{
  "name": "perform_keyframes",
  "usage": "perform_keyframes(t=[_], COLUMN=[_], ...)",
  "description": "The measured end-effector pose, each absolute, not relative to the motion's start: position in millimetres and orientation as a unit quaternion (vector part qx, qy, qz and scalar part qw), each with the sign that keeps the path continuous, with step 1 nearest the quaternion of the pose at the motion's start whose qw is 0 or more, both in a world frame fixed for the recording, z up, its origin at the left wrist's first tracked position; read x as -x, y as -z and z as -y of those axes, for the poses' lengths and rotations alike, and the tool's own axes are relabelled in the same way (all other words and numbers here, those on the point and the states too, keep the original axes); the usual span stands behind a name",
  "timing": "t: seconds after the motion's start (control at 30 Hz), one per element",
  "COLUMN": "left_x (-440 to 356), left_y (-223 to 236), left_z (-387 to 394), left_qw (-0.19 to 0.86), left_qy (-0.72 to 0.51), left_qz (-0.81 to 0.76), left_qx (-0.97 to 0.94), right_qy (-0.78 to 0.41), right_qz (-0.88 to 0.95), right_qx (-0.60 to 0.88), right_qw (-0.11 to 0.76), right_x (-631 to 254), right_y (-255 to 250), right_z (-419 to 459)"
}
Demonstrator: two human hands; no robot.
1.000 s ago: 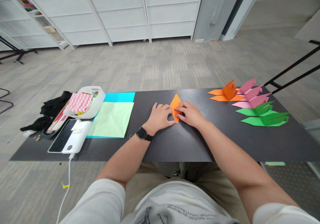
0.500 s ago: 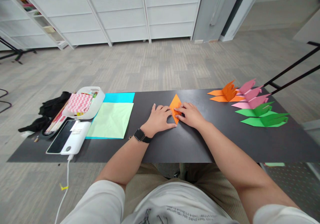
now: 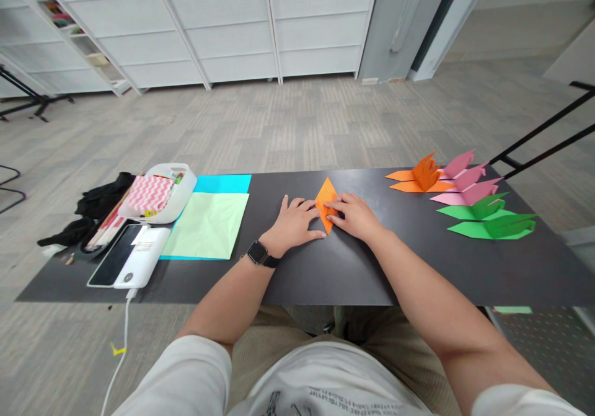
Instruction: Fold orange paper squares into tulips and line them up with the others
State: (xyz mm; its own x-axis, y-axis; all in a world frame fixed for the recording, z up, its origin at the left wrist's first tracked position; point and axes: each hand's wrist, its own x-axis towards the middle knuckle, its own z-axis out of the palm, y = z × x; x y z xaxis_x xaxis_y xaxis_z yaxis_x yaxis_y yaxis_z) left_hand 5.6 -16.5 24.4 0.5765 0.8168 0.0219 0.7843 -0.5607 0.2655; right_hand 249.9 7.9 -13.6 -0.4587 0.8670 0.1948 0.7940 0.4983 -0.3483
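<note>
A folded piece of orange paper (image 3: 327,191), shaped like a narrow diamond, lies flat on the dark table in front of me. My left hand (image 3: 294,222) rests at its left edge, fingers spread and thumb stretched toward the lower tip. From the other side, my right hand (image 3: 354,214) has its thumb and fingertips pressed together on the paper's right half. What lies under those fingertips is partly hidden. A smartwatch (image 3: 257,252) is strapped round my left wrist.
Folded paper figures in orange (image 3: 424,173), pink (image 3: 469,183) and green (image 3: 495,219) stand at the right. Light green sheets (image 3: 209,224) lie over blue ones (image 3: 223,183) at the left, beside a white basket (image 3: 183,199), a phone (image 3: 114,258) and a cabled white power bank (image 3: 144,258).
</note>
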Motion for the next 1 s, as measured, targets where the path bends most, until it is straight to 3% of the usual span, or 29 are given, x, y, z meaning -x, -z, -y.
perform_keyframes(t=[0.27, 0.53, 0.7, 1.0], left_x=[-7, -18, -19, -18], left_y=[-21, -11, -10, -10], left_z=[10, -8, -7, -10], left_qw=[0.108, 0.073, 0.069, 0.106], left_qy=[-0.113, -0.143, -0.143, -0.168], left_qz=[-0.466, -0.486, -0.485, -0.536], left_qx=[-0.871, -0.859, -0.86, -0.82], right_qy=[-0.101, -0.097, -0.058, -0.108], right_qz=[0.852, 0.788, 0.779, 0.78], right_qx=[0.485, 0.551, 0.588, 0.575], right_qw=[0.169, 0.257, 0.21, 0.223], right_x=[-250, -253, -251, -247], right_y=[11, 10, 14, 14], right_z=[-8, -16, -19, -16])
